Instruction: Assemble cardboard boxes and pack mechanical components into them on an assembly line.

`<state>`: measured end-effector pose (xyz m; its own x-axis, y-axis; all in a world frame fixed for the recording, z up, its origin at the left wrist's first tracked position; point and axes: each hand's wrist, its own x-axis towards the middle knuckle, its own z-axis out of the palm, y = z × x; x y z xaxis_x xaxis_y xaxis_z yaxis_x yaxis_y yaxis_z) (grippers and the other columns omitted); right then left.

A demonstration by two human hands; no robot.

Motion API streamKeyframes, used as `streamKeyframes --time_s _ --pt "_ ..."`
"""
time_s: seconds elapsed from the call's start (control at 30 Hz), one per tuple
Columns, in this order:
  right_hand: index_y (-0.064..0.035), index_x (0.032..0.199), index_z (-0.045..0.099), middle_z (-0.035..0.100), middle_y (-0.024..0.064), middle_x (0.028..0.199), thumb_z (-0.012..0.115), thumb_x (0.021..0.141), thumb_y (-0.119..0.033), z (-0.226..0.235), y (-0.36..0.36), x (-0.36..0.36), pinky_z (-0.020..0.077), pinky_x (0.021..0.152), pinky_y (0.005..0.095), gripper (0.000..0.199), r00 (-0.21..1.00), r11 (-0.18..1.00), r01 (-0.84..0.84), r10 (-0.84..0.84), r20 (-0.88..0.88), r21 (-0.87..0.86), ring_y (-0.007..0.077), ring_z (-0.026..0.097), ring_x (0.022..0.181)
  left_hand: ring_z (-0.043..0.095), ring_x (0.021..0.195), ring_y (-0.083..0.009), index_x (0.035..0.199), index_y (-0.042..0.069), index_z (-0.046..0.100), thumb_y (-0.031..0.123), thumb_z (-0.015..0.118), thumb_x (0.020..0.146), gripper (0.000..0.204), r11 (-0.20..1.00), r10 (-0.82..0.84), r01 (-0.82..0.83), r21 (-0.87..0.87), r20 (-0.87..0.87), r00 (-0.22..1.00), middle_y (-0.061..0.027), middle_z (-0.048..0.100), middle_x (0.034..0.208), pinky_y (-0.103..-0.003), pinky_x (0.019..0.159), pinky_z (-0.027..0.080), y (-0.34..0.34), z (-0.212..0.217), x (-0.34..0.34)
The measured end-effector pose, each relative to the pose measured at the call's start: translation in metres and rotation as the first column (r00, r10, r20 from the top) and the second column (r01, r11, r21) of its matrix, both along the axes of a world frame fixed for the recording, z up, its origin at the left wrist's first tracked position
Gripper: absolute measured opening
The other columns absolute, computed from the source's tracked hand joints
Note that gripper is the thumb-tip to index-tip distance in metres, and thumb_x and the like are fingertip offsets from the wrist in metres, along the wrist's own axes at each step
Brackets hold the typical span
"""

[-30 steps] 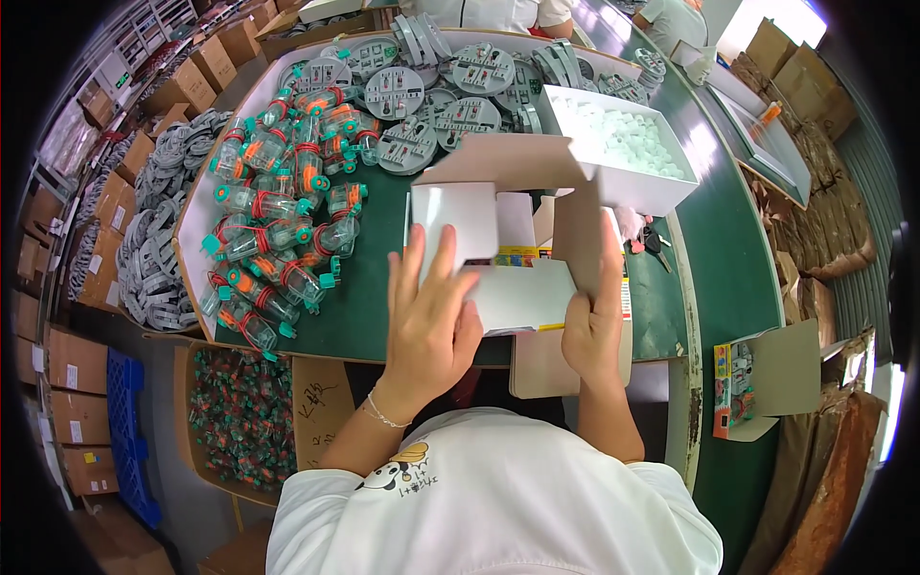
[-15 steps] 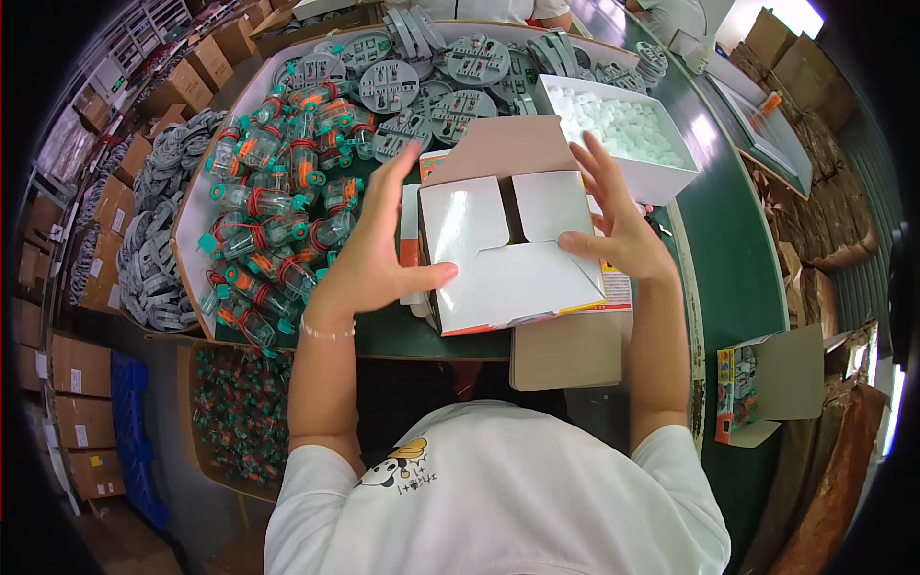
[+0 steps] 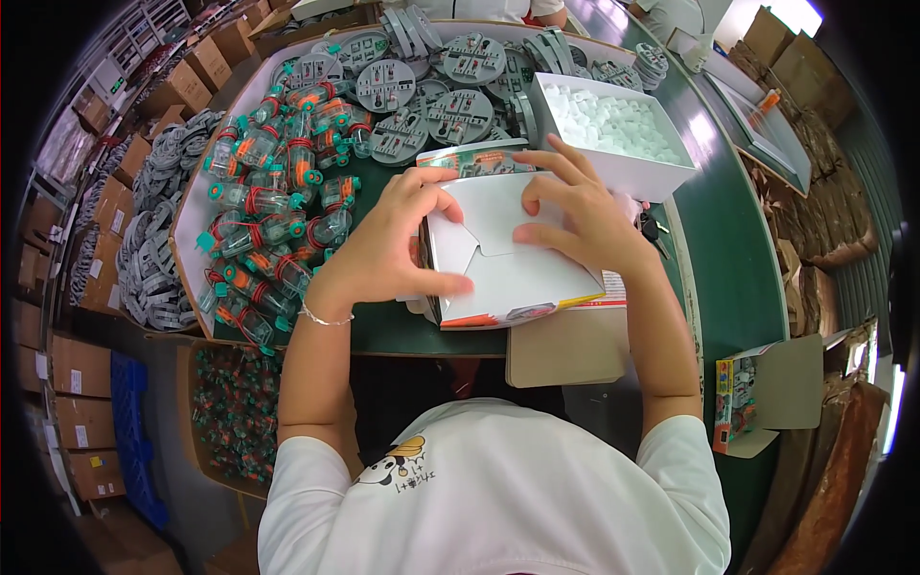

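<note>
By the front edge of the green table [image 3: 391, 333] sits a carton [image 3: 508, 270], its inside hidden by white flaps [image 3: 494, 203]; left hand [image 3: 383, 244] and right hand [image 3: 599, 230] touch it, fingers spread and bent. Beyond, grey discs [image 3: 460, 117] overlap; the top edge cuts off a co-worker [image 3: 479, 10].

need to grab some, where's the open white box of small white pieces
In the head view, the open white box sits upper right of centre, just beyond the person's right hand and to the right of the piled round grey discs.
</note>
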<state>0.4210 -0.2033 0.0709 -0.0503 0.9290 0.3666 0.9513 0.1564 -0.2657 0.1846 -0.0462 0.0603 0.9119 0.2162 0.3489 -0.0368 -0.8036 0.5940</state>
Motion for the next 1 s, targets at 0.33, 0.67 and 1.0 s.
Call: streamKeyframes --time_s 0.33,0.67,1.0 --pt "-0.0066 0.097 0.063 0.051 0.0108 0.144 0.070 0.087 -0.020 -0.007 0.002 -0.021 0.0444 0.099 0.0451 0.018 0.999 0.999 0.037 -0.037 0.022 -0.035 0.0364 0.045 0.130 0.034 0.136 -0.0458 0.144 0.003 0.035 0.052 0.087 0.053 0.115 0.916 0.168 -0.127 0.380 -0.077 0.983 -0.0287 0.036 0.144 -0.053 0.103 0.035 -0.051 0.015 0.014" --pt "0.0009 0.121 0.058 0.054 0.0173 0.137 0.054 0.096 -0.009 0.002 -0.054 0.018 0.0432 0.101 0.0380 0.027 0.456 0.863 0.261 0.285 -0.843 0.433 0.0230 0.056 0.122 0.029 0.142 -0.0362 0.155 0.003 0.021 0.046 0.093 0.046 0.137 0.984 0.100 -0.136 0.117 0.275 0.956 -0.0210 0.027 0.154 -0.053 0.110 0.033 -0.031 0.039 -0.022" --pt "-0.0025 0.131 0.057 0.063 0.0119 0.101 0.059 0.084 0.008 0.023 -0.054 -0.058 0.0427 0.085 0.0372 0.048 1.000 0.991 -0.019 0.016 0.024 0.134 0.0280 0.059 0.087 0.031 0.141 -0.0374 0.155 0.008 0.013 0.015 0.091 0.067 0.117 0.881 0.399 -0.094 -0.463 0.623 0.672 -0.0218 0.016 0.157 -0.048 0.110 0.039 -0.067 -0.061 0.019"
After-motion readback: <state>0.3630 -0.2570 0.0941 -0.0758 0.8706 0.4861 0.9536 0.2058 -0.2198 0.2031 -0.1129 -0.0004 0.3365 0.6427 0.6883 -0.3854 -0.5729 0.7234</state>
